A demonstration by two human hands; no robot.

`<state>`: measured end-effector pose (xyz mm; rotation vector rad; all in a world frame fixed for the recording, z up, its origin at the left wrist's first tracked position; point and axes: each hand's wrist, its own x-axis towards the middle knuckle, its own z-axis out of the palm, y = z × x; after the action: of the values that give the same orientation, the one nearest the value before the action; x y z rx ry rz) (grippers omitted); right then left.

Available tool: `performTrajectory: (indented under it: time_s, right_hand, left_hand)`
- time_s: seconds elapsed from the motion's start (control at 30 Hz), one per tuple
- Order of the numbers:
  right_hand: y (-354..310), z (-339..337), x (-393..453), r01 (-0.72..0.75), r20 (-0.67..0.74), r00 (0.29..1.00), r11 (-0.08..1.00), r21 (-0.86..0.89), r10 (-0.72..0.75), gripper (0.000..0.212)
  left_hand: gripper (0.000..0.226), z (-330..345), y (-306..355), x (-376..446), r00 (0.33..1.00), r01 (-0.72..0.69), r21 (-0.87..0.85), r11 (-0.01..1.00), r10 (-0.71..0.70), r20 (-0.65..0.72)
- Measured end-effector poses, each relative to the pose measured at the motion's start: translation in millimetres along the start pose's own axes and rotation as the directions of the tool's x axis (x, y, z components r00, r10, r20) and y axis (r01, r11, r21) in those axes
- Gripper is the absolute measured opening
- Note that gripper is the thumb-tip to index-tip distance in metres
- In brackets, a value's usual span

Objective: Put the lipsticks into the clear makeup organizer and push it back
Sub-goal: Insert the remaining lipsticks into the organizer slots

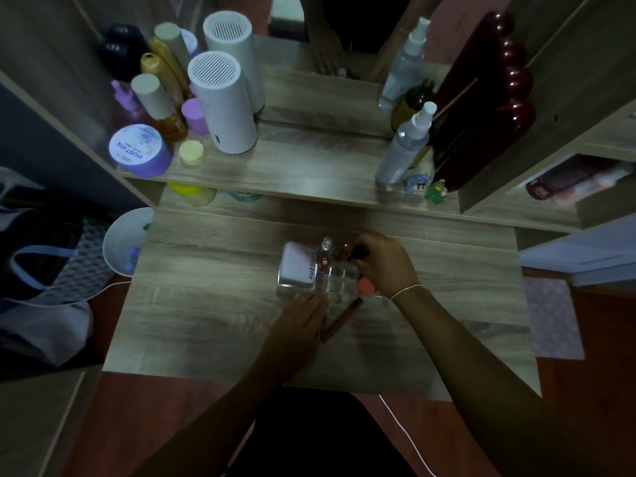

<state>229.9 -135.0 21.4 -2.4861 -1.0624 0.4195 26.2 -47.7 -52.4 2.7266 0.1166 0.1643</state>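
Nearest me, my left hand (298, 321) lies flat on the wooden desk (206, 304), fingers stretched out and holding nothing, fingertips touching the near edge of the clear makeup organizer (330, 277). Just beside that hand a brown lipstick (341, 320) lies on the desk, its long axis slanting from near-left to far-right, far end at the organizer. My right hand (385, 263) hovers over the organizer's right side, fingers pinched on a dark lipstick (356, 253). Inside stand a white compact (297, 268) and a clear tube (325, 256), upright.

brown lipstick (342, 318) beside clear organizer (330, 277)
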Motion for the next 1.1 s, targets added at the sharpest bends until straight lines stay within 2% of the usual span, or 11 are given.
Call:
performTrajectory:
  time_s: [0.23, 0.4, 0.73, 0.9, 1.0, 1.1]
  right_hand:
    - [2, 7, 3, -0.013, 0.027, 0.999, 0.993, -0.119, 0.016, 0.017]
    - [2, 11, 6, -0.006, 0.033, 0.999, 0.993, -0.114, 0.010, 0.025]
    - [5, 10, 6, 0.024, 0.017, 1.000, 0.990, -0.137, -0.022, 0.024]
    - [4, 2, 1, 0.033, 0.010, 0.999, 0.990, -0.136, -0.032, 0.031]
    - [6, -6, -8, 0.018, -0.063, 0.998, 0.996, -0.087, -0.023, 0.038]
    - [11, -15, -27, -0.014, -0.224, 0.974, 1.000, 0.017, 0.017, 0.032]
  left_hand:
    - [0.054, -4, 1, 5, 0.983, 0.037, 0.096, 0.995, -0.054, 0.175]
    - [0.055, -3, -1, 4, 0.975, 0.050, 0.081, 0.995, -0.066, 0.214]
    - [0.055, -2, -2, 3, 0.980, 0.043, 0.081, 0.996, -0.058, 0.192]
    - [0.056, -2, 0, 3, 0.985, 0.034, 0.089, 0.995, -0.049, 0.166]
    - [0.052, -1, 1, 3, 0.992, 0.010, 0.100, 0.995, -0.022, 0.122]
    - [0.042, 4, 3, 1, 0.997, -0.058, 0.098, 0.993, 0.052, 0.062]
